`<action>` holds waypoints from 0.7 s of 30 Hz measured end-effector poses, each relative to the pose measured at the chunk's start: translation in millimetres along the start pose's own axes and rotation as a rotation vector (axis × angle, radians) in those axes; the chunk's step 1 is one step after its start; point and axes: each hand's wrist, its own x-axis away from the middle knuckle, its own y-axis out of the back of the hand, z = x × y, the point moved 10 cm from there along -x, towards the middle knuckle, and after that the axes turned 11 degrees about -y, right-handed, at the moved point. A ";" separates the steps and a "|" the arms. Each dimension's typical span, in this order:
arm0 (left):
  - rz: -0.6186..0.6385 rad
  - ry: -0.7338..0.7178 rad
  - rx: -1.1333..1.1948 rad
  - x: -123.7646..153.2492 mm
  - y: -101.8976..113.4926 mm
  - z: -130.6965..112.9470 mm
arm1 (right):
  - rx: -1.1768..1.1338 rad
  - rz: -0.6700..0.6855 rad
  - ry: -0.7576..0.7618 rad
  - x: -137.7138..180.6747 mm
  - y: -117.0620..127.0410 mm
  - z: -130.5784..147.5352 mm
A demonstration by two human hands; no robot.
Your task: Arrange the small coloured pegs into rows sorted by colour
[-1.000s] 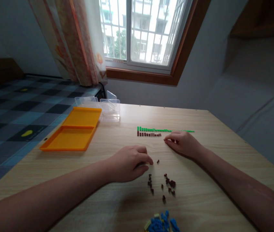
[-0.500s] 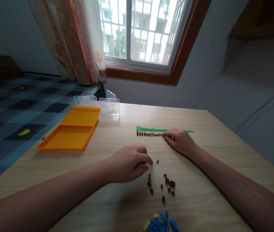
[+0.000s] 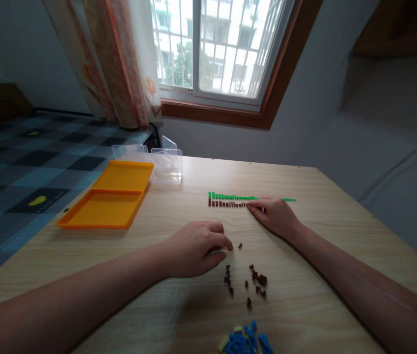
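Since a second ago the right hand has slid up and to the left, and its fingertips now meet the right end of the brown row, where they were not touching before; over the last half second it has hardly shifted. That hand lies low on the counter, fingers stretched out and close together, pointing left along the row. Whether a brick is pinched under the tips cannot be told.

The brown row is a short line of tiny bricks laid end to end. It lies just in front of a longer green row, which runs parallel to it and carries on behind the right hand.

Nearer the body, the left hand stays where it was, loosely curled with knuckles up and thumb and forefinger tips down on the wood. What it holds, if anything, is hidden. A single brown brick lies just beside those tips, apart from them. Below it, loose brown bricks are scattered, and at the near edge sits a heap of blue bricks.

Well off to the left lies an open orange tray, with clear plastic boxes behind it.
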 end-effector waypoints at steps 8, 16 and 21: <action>-0.003 0.002 0.007 -0.1 0.3 -0.5 | -0.031 -0.027 -0.003 0.4 4.6 1.3; 0.005 0.006 0.002 0.4 -0.7 -0.4 | -0.368 0.187 0.250 29.2 7.3 51.2; 0.005 0.009 -0.015 0.1 0.3 -0.9 | -0.397 0.360 0.331 44.7 -3.4 74.7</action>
